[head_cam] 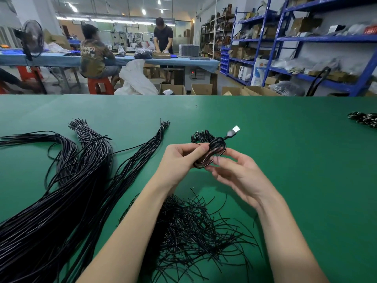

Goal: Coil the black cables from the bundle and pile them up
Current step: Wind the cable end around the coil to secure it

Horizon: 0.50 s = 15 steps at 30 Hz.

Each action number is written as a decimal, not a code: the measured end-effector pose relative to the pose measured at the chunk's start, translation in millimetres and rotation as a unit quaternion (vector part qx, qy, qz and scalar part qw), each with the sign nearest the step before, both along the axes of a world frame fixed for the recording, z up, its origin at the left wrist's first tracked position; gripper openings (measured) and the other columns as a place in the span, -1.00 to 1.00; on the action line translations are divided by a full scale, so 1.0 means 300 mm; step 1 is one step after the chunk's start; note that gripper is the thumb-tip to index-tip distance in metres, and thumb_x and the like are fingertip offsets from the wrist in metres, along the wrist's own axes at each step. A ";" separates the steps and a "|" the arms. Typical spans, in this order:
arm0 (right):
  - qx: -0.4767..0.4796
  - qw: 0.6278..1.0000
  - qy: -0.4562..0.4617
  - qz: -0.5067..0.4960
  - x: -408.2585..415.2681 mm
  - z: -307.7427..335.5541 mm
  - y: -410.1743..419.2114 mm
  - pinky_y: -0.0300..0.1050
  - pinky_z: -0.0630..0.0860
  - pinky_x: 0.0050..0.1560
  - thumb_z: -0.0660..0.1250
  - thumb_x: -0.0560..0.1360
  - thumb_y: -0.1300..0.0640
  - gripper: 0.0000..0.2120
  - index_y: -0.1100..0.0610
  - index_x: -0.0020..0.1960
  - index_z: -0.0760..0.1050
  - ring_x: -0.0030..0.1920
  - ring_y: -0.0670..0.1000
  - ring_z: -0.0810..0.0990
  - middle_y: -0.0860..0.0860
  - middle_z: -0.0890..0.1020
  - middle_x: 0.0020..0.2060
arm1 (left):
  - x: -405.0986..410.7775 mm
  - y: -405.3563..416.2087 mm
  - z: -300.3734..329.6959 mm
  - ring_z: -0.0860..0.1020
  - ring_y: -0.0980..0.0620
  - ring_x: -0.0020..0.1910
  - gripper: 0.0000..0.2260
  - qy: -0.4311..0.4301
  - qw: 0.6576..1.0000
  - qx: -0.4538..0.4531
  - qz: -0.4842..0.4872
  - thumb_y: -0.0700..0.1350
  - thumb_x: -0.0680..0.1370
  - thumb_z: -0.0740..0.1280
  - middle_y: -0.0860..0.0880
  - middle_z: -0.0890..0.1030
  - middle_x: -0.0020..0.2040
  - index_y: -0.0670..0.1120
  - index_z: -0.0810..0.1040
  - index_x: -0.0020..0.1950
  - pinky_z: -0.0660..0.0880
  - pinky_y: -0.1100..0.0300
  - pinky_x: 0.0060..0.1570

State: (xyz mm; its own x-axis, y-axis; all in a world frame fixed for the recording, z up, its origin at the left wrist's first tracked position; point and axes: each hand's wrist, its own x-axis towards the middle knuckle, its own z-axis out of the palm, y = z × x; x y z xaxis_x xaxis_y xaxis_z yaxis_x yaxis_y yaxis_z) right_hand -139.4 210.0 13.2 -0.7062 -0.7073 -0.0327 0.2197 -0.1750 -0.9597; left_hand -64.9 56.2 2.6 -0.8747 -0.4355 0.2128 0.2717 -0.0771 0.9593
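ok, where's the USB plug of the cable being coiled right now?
Head view, centre: the USB plug sticks up and right from the coiled cable held between the left hand and right hand, above the green table.

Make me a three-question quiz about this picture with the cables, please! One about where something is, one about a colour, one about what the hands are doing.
1. Where is the big cable bundle?
A. left of the hands
B. on the blue shelf
C. on a red stool

2. What colour is the table?
A. red
B. green
C. white

3. How is the coiled cable held?
A. lying untouched
B. by both hands
C. hanging off the edge

Answers: 1 A, it sprawls across the table's left side. 2 B, green cover. 3 B, left hand and right hand both grip it.
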 end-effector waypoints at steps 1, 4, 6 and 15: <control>-0.011 1.000 -0.010 0.003 0.001 0.007 -0.002 -0.23 0.64 -0.14 0.43 0.50 0.26 -0.75 0.22 0.17 0.57 -0.11 0.04 0.73 0.14 0.75 -0.03 | -0.001 -0.002 0.008 0.69 0.04 -0.13 -0.90 0.010 1.000 -0.013 0.005 -0.15 0.56 0.43 -0.12 0.74 -0.08 -0.09 0.76 -0.07 0.60 0.23 -0.04; -0.019 1.000 -0.022 -0.001 -0.002 0.023 -0.009 -0.23 0.63 -0.19 0.35 0.59 0.25 -0.87 0.21 0.11 0.61 -0.13 0.03 0.74 0.13 0.75 -0.03 | -0.002 -0.005 0.018 0.70 0.02 -0.09 -0.91 0.031 0.997 -0.053 0.037 -0.17 0.57 0.43 -0.09 0.74 -0.07 -0.09 0.75 -0.05 0.60 0.23 0.01; -0.011 0.999 -0.029 -0.009 -0.002 0.024 -0.011 -0.24 0.63 -0.20 0.31 0.61 0.29 -0.85 0.24 0.14 0.60 -0.14 0.02 0.73 0.13 0.75 -0.04 | -0.003 -0.004 0.013 0.71 0.01 -0.07 -0.91 0.036 0.996 -0.062 0.054 -0.20 0.57 0.42 -0.07 0.74 -0.05 -0.12 0.74 -0.04 0.60 0.22 0.03; -0.064 0.989 -0.093 -0.090 0.007 0.013 -0.013 -0.30 0.62 -0.26 0.41 0.51 0.38 -0.86 0.28 0.06 0.59 -0.23 -0.02 0.74 0.13 0.75 -0.17 | -0.004 0.008 0.000 0.69 0.13 -0.05 -0.91 0.018 0.998 -0.033 0.049 -0.18 0.56 0.43 -0.03 0.74 -0.03 -0.13 0.74 -0.02 0.58 0.28 0.01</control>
